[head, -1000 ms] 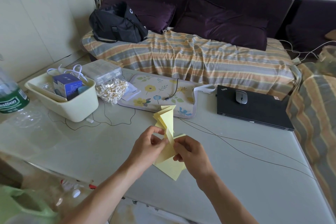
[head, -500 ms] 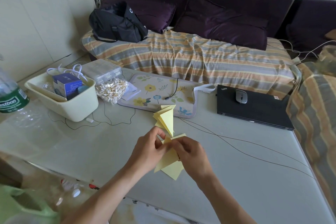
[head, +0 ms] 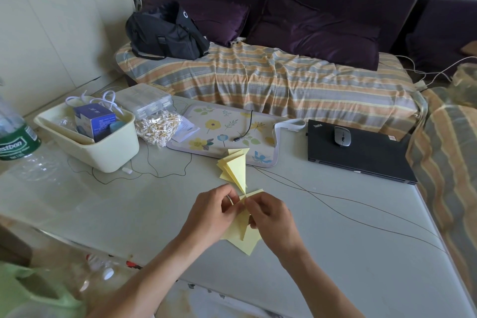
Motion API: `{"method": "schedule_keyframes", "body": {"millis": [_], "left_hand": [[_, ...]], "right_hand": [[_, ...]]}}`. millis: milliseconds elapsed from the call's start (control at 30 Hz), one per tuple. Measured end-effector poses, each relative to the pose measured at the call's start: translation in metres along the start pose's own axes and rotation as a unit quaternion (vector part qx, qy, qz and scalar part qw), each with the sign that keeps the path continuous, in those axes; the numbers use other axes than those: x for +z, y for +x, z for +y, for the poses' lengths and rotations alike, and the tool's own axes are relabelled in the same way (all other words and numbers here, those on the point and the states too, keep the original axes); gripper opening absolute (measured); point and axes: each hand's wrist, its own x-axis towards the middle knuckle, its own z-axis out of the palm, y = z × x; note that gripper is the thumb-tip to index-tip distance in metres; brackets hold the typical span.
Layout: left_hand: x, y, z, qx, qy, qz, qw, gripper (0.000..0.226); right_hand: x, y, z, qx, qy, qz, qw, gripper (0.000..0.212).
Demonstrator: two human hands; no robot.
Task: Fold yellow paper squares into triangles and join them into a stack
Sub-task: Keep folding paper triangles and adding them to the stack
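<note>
Above the table (head: 335, 253), both the left hand (head: 210, 217) and right hand (head: 271, 217) pinch the yellow paper (head: 241, 235), now drawn closer (joining underway) beside the folded stack (head: 236, 166).

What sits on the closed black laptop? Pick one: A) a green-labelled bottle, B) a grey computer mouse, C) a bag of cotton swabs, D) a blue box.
B: the grey computer mouse rests on the lid of the closed black laptop, near its far edge.
</note>
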Motion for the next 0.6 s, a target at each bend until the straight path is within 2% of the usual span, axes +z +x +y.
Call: {"method": "schedule_keyframes", "body": {"millis": [133, 267, 367, 467, 600], "left_hand": [[0.0000, 0.0014, -0.0050, 0.021, 0.016, 0.018, 0.999, 0.021], [-0.0004, 0.0030, -0.0092, 0.039, 0.087, 0.066, 0.993, 0.032], [-0.0001, 0.0031, -0.0082, 0.057, 0.141, 0.097, 0.984, 0.028], [0.0002, 0.0037, -0.0085, 0.083, 0.121, 0.080, 0.986, 0.020], [0.0009, 0.0011, -0.0046, 0.061, 0.062, 0.023, 0.996, 0.018]], "right_hand": [[-0.0008, 0.0001, 0.0009, 0.003, 0.004, -0.001, 1.000, 0.017], [-0.0014, -0.0001, 0.0014, 0.004, -0.007, 0.001, 1.000, 0.017], [-0.0015, 0.0001, 0.0015, -0.002, -0.009, 0.007, 1.000, 0.018], [-0.0011, 0.0002, 0.0015, -0.008, -0.010, 0.011, 1.000, 0.018], [-0.0010, 0.0010, 0.0029, -0.013, -0.010, 0.021, 1.000, 0.017]]}}
